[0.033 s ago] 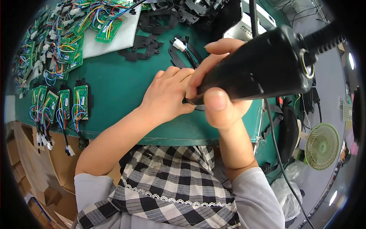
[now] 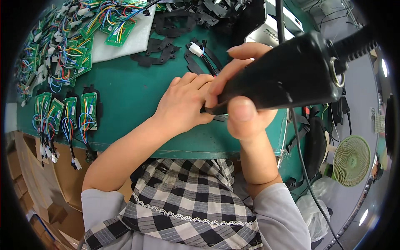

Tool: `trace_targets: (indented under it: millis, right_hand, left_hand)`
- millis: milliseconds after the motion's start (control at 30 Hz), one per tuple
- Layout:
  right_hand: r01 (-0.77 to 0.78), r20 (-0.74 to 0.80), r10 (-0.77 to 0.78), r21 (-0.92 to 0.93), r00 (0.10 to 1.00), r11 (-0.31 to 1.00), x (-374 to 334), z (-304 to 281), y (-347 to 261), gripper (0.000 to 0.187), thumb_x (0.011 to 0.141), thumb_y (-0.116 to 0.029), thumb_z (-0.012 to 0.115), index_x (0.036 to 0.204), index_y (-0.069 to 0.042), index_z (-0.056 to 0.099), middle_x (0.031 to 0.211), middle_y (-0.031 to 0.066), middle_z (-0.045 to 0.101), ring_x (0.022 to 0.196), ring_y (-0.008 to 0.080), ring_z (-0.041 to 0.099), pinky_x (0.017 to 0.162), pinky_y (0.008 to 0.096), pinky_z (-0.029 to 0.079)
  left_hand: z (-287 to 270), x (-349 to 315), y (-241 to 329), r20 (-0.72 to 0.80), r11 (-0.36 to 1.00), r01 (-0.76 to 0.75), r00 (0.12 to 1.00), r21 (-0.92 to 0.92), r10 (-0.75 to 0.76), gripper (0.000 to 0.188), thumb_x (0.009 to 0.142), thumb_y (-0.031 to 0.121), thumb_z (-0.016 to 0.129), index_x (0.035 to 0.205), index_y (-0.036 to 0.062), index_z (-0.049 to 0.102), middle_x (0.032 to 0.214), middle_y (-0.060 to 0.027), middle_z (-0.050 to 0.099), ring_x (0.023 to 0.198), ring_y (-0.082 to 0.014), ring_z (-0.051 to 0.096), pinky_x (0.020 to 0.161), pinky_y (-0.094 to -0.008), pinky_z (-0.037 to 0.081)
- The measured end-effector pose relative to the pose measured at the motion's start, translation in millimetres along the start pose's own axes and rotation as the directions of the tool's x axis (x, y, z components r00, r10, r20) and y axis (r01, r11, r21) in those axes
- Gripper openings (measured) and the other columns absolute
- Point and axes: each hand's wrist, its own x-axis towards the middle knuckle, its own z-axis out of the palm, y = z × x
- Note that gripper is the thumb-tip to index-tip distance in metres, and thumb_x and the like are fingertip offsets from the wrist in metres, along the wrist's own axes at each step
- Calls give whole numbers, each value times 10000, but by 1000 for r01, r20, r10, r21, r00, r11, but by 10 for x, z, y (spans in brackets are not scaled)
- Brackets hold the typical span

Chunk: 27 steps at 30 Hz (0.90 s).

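Observation:
My right hand [image 2: 248, 112] is closed around a black electric screwdriver [image 2: 279, 75], held tilted, its narrow end pointing down to the left and its thick cord end up to the right. Beside it, my left hand [image 2: 183, 100] presses down over a black plastic bracket [image 2: 193, 63] on the table, fingers together and curled. Most of that bracket is hidden under both hands. Beyond the fingers, dark wires lead out to a white connector [image 2: 195, 49]. The screwdriver's tip and whatever it touches are hidden.
Several green circuit boards [image 2: 88, 110] with wires line the green table's [image 2: 125, 83] front left edge. A heap of wired boards [image 2: 75, 54] fills the back left, near white foam [image 2: 121, 51]. Loose black brackets [image 2: 156, 52] lie at the back. A green fan [image 2: 351, 160] stands right.
My right hand and the screwdriver have shifted slightly to the right. My left hand stays in place.

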Motion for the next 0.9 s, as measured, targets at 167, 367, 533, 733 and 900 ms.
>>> trace_targets:
  millis: [167,367,533,733,900]
  right_hand:
    - [-59,-273,99,153,957,987,81,-225,-39,654,932,-555,445,1194,45,461,668,110,536,489,174,493,462,302,410]
    - [-98,16,119,680,993,727,218,-815,-193,663,950,-537,423,1326,6,467,797,123,529,563,180,482,527,345,392]
    - [-52,-145,187,640,972,767,169,-1152,16,591,925,-514,501,1206,4,547,773,126,536,580,196,489,553,330,412]
    - [-28,-293,229,558,929,829,191,-1011,60,561,929,-544,466,1173,-49,568,730,129,575,529,227,503,520,383,421]
    - [2,-322,190,513,927,859,173,-853,125,553,943,-534,448,1212,-54,494,707,127,555,492,230,523,502,395,463]
  left_hand:
    - [-127,-48,-2,-65,992,-128,990,22,129,569,670,296,798,1151,73,593,1054,-59,576,1000,-266,535,870,-378,454]
    - [-391,-226,150,-235,927,-239,921,290,311,504,618,279,824,1036,80,623,997,-63,564,866,-227,549,768,-347,499]
    - [-1456,-1148,-126,-530,753,352,848,556,-5,526,591,81,843,1060,62,606,995,-95,583,903,-281,566,786,-374,474]
    - [-1707,-1719,-658,-569,386,707,707,593,-420,475,789,435,729,1074,90,569,825,-52,565,788,-254,557,718,-408,439]
    - [-1935,-1139,-959,-472,528,502,858,685,-204,252,875,289,638,1026,90,605,818,-58,606,761,-262,576,700,-401,421]
